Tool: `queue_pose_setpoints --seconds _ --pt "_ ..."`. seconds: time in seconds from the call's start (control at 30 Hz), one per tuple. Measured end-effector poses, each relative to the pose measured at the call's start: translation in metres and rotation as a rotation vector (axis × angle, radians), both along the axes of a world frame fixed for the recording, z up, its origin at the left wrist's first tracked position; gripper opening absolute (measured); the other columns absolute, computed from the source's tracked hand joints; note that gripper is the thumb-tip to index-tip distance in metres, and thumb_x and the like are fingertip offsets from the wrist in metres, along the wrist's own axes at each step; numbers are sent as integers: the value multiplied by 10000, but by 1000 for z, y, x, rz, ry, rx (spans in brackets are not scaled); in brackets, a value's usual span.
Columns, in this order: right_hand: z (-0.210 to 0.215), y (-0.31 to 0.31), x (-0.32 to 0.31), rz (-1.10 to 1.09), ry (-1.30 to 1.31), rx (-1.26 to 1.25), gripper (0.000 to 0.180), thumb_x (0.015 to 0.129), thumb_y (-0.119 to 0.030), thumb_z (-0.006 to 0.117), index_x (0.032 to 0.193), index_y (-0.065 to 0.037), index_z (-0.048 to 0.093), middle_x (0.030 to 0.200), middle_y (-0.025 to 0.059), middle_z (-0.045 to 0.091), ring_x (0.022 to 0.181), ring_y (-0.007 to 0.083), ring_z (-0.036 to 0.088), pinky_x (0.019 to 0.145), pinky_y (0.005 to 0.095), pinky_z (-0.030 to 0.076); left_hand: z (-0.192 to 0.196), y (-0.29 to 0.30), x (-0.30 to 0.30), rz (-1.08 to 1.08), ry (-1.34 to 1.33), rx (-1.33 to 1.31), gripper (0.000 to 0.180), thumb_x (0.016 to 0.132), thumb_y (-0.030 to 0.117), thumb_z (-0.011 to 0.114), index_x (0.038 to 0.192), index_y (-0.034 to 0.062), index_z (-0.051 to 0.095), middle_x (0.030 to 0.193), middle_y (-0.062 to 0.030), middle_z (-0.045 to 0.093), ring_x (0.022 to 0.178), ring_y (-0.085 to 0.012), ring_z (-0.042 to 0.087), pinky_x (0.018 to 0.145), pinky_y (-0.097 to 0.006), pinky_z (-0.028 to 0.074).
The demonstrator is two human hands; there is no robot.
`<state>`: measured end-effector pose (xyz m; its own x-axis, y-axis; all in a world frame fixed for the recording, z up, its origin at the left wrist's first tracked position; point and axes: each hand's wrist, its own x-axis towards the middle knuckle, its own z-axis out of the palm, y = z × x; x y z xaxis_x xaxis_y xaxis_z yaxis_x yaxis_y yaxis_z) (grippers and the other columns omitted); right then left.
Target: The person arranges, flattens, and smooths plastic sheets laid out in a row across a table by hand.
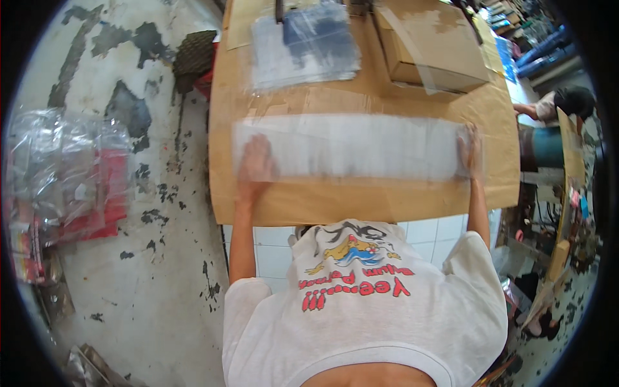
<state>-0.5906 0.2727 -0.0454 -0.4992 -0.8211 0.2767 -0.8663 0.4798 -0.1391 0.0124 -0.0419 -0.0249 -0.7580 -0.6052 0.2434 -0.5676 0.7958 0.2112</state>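
Observation:
A long, whitish translucent strip of plastic film (361, 147), apparently layered, lies crosswise before me and is smeared by motion. My left hand (258, 158) rests flat at its left end, fingers stretched out and blurred. At the right end, my right hand (472, 151) wraps the short edge, with the thumb side over the film and the fingers along the outside. Whether the strip touches the surface or is slightly raised, I cannot tell. Beneath it is a table (361, 200) covered in brown paper.
Beyond the strip sit a pile of clear plastic bags (306, 48) and a taped cardboard box (432, 48). More plastic packages (71, 174) lie at the far left, some red. Another person (567, 103) is beyond the table's right edge, near a teal drum-like object (545, 145).

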Motion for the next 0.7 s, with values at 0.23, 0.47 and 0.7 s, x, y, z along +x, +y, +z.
queue_pose_setpoints --seconds 0.23,0.47,0.7 --pt "2 1 -3 28 -145 5 501 989 -287 592 1428 -55 532 1517 203 453 1470 341 329 1213 444 237 13 31 26 -306 131 270 585 914 467 654 1323 51 610 1440 -204 537 1401 -387 436 1174 -481 332" --pt "-3 1 -4 5 -175 28 499 1012 -309 552 1461 -95 506 1584 203 348 1481 355 297 1212 445 231 -3 6 23 449 700 1381 760 949 732 409 1110 48 698 1045 -170 727 856 -256 743 737 -364 607" --pt "2 0 3 -25 -163 52 473 1002 -254 573 1444 -92 528 1571 217 364 1483 361 290 1211 440 232 46 14 37 441 134 1924 700 982 665 456 729 38 639 529 -41 557 337 -136 464 320 -313 362"
